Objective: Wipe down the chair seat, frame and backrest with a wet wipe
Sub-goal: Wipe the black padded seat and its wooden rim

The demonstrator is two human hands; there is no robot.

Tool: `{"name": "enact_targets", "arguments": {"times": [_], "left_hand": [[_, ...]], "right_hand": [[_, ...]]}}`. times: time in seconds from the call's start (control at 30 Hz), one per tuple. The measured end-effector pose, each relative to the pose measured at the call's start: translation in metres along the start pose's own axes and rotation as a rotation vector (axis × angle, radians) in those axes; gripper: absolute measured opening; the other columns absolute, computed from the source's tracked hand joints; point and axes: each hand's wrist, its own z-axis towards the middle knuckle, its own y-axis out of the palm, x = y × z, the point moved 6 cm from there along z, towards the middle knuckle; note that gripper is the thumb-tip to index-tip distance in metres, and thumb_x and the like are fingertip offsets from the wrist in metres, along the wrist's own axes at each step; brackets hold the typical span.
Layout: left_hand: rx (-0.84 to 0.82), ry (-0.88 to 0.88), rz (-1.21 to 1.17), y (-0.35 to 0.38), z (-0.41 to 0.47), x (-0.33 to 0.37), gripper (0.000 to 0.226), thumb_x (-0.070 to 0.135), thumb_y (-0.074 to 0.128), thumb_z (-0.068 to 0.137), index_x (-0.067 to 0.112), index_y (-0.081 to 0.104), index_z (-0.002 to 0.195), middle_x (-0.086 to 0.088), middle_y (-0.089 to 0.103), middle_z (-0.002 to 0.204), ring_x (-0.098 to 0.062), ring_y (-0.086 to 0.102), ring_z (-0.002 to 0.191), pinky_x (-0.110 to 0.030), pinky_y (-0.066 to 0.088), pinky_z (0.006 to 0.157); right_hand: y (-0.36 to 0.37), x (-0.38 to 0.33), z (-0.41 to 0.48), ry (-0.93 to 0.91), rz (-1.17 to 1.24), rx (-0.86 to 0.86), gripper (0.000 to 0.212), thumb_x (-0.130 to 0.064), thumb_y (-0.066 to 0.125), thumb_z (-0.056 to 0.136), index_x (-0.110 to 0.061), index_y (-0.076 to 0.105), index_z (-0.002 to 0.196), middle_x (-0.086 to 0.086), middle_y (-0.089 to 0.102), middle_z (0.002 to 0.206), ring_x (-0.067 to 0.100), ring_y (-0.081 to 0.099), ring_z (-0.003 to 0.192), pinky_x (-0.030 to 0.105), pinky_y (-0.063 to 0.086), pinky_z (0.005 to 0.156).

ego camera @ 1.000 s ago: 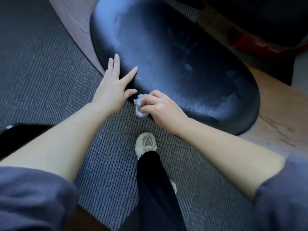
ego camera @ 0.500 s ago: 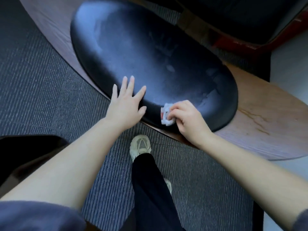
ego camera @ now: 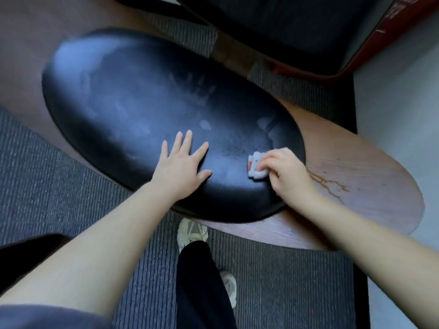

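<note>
While the left hand lies flat at the seat's six o'clock, fingers spread wide, probably to steady it, the right hand pinches the wipe in curled fingers and presses it down near the rim at four o'clock. The wipe is white and bunched small; the black seat shows pale streaks and smudges.

Your black oval chair seat lies streaked on its wooden frame; the crumpled white wet wipe touches its right end.
</note>
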Motion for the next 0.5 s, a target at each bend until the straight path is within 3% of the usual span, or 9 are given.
{"name": "enact_targets", "arguments": {"times": [0.1, 0.13, 0.23, 0.3, 0.4, 0.47, 0.5], "left_hand": [[-0.032, 0.014, 0.019, -0.009, 0.016, 0.000, 0.072, 0.060, 0.037, 0.096, 0.032, 0.006, 0.155, -0.010, -0.010, 0.163, -0.028, -0.011, 0.150, -0.054, 0.002, 0.119], [-0.042, 0.014, 0.021, -0.012, 0.023, -0.001, 0.077, 0.062, 0.039, 0.094, 0.032, 0.004, 0.155, -0.009, -0.011, 0.163, -0.028, -0.011, 0.150, -0.054, 0.002, 0.119], [-0.051, 0.003, 0.028, -0.022, 0.036, -0.007, 0.097, 0.071, 0.048, 0.085, 0.026, -0.001, 0.155, -0.009, -0.012, 0.163, -0.026, -0.012, 0.150, -0.052, 0.002, 0.119], [-0.059, -0.017, 0.059, -0.028, 0.042, -0.020, 0.109, 0.075, 0.052, 0.078, 0.022, -0.005, 0.156, -0.011, -0.015, 0.162, -0.026, -0.013, 0.150, -0.053, 0.002, 0.120], [-0.091, -0.082, 0.122, -0.038, 0.050, -0.053, 0.123, 0.082, 0.055, 0.069, 0.022, -0.009, 0.155, -0.012, -0.021, 0.160, -0.029, -0.018, 0.148, -0.056, 0.000, 0.118], [-0.129, -0.103, 0.126, -0.040, 0.055, -0.067, 0.128, 0.085, 0.056, 0.064, 0.024, -0.012, 0.154, -0.011, -0.024, 0.160, -0.028, -0.022, 0.147, -0.057, -0.002, 0.117], [-0.145, -0.097, 0.135, -0.039, 0.056, -0.069, 0.129, 0.085, 0.056, 0.063, 0.024, -0.012, 0.154, -0.011, -0.025, 0.159, -0.028, -0.022, 0.147, -0.059, -0.003, 0.117]], "right_hand": [[-0.005, 0.035, 0.048, 0.366, 0.064, 0.145, 0.030, 0.014, 0.046, 0.067, -0.001, 0.071, 0.072, 0.013, 0.067, 0.085, 0.007, 0.053, 0.082, 0.026, 0.037, 0.072], [0.004, 0.024, 0.055, 0.348, 0.052, 0.131, 0.030, 0.013, 0.047, 0.067, -0.004, 0.072, 0.072, 0.011, 0.067, 0.085, 0.008, 0.050, 0.080, 0.028, 0.040, 0.074], [0.037, -0.016, 0.039, -0.006, 0.089, -0.055, 0.029, -0.005, 0.044, 0.076, -0.014, 0.072, 0.077, -0.001, 0.068, 0.087, 0.018, 0.049, 0.082, 0.028, 0.041, 0.075], [0.034, -0.011, 0.038, -0.075, 0.095, -0.106, 0.031, -0.011, 0.041, 0.079, -0.015, 0.071, 0.080, -0.004, 0.067, 0.090, 0.022, 0.052, 0.085, 0.030, 0.044, 0.076], [0.029, 0.026, 0.086, 0.254, 0.048, 0.091, 0.031, 0.000, 0.046, 0.077, -0.014, 0.073, 0.082, 0.001, 0.066, 0.091, 0.028, 0.052, 0.087, 0.037, 0.047, 0.077], [0.046, 0.019, 0.112, 0.482, 0.113, 0.130, 0.035, 0.002, 0.045, 0.079, -0.015, 0.075, 0.089, 0.000, 0.065, 0.097, 0.024, 0.048, 0.094, 0.030, 0.041, 0.081], [0.059, 0.003, 0.116, 0.465, 0.149, 0.102, 0.036, 0.002, 0.045, 0.079, -0.016, 0.074, 0.089, 0.000, 0.065, 0.098, 0.024, 0.047, 0.095, 0.026, 0.038, 0.079]]}}
